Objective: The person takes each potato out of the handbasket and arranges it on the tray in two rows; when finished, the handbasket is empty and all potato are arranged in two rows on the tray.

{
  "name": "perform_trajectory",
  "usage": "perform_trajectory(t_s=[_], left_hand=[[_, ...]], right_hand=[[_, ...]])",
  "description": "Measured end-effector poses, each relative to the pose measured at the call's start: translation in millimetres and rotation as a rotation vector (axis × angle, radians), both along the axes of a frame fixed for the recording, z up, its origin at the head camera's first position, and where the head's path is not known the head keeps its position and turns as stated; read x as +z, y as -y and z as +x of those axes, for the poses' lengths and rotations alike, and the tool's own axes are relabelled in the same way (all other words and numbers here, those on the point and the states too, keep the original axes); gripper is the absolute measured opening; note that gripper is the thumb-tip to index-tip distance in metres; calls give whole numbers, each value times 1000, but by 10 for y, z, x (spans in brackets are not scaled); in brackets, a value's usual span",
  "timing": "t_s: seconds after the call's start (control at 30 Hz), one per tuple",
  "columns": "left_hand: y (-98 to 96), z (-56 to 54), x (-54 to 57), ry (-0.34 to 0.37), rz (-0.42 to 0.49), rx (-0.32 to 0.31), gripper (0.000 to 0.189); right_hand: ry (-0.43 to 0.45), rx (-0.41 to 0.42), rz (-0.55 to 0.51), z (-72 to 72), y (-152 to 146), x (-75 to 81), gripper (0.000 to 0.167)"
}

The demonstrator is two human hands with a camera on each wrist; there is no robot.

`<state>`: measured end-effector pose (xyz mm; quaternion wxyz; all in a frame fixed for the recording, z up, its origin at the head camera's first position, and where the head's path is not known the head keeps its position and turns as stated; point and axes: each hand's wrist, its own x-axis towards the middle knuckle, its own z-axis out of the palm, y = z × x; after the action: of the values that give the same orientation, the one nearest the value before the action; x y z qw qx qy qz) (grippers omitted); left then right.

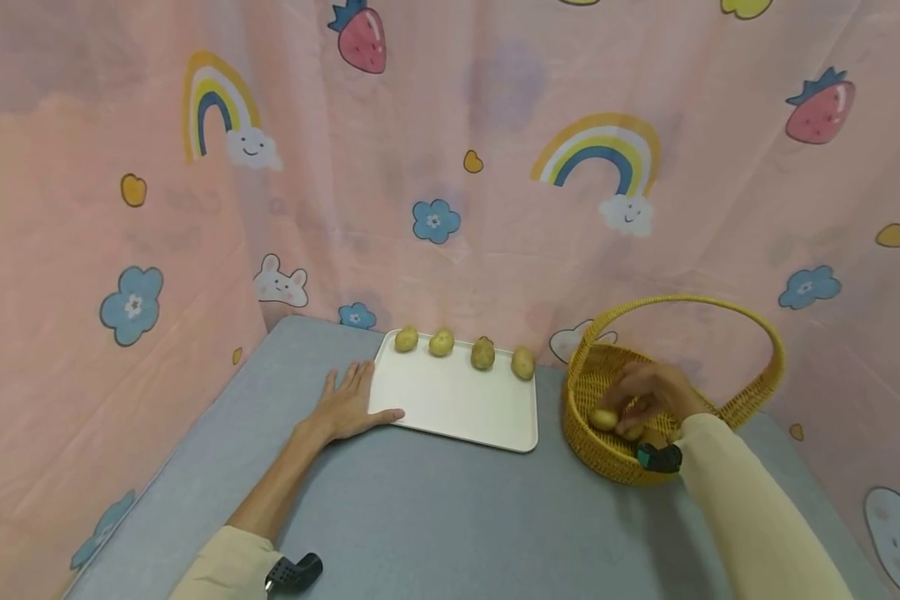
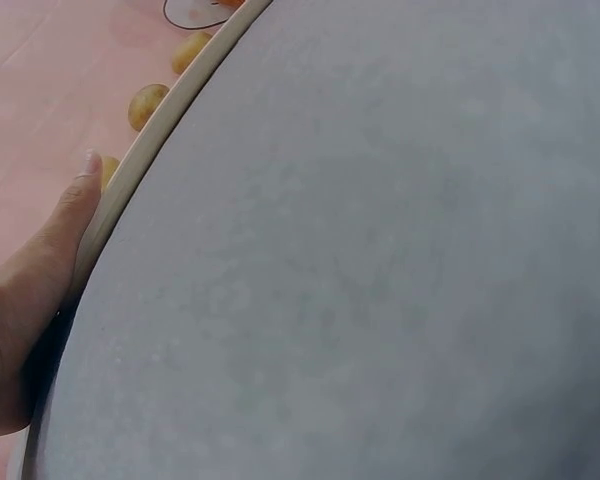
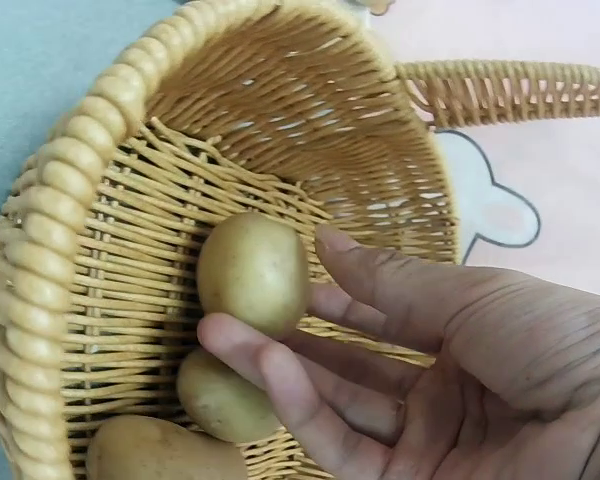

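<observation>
My left hand [image 1: 345, 406] lies at the left end of a white tray [image 1: 450, 392], fingers spread and straight along its side. Its thumb [image 2: 78, 195] reaches over the tray's front rim. Several potatoes [image 1: 483, 353] stand in a row along the tray's back edge. Inside a wicker basket [image 1: 607, 458] on the right is my right hand [image 1: 656, 390]. Its thumb and fingers curl about a potato [image 3: 253, 275], with one fingertip overlapping its lower side. Below that potato lie a second potato [image 3: 225, 395] and a larger one [image 3: 160, 450], partly cut off by the frame.
The basket's tall arched handle [image 1: 686, 298] rises behind the right forearm. A grey-blue tabletop [image 1: 450, 517] carries the tray and the basket. Behind it hangs a pink curtain [image 1: 390, 150] printed with rainbows, flowers and strawberries.
</observation>
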<state>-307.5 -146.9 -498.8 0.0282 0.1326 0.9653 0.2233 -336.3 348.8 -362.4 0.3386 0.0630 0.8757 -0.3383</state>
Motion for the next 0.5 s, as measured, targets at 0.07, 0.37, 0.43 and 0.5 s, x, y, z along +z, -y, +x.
perform_trajectory(t_s=[0.07, 0.37, 0.43, 0.5], left_hand=[[-9, -1, -1, -2, 1, -1, 117], [-8, -13, -12, 4, 2, 0, 118], [-5, -12, -22, 8, 0, -2, 118], [-1, -9, -23, 10, 1, -5, 119]], right_hand=[[18, 7, 9, -11, 7, -17, 42], [36, 21, 39, -28, 58, -67, 44], [31, 15, 48, -33, 63, -92, 36], [25, 12, 59, -39, 70, -119, 28]])
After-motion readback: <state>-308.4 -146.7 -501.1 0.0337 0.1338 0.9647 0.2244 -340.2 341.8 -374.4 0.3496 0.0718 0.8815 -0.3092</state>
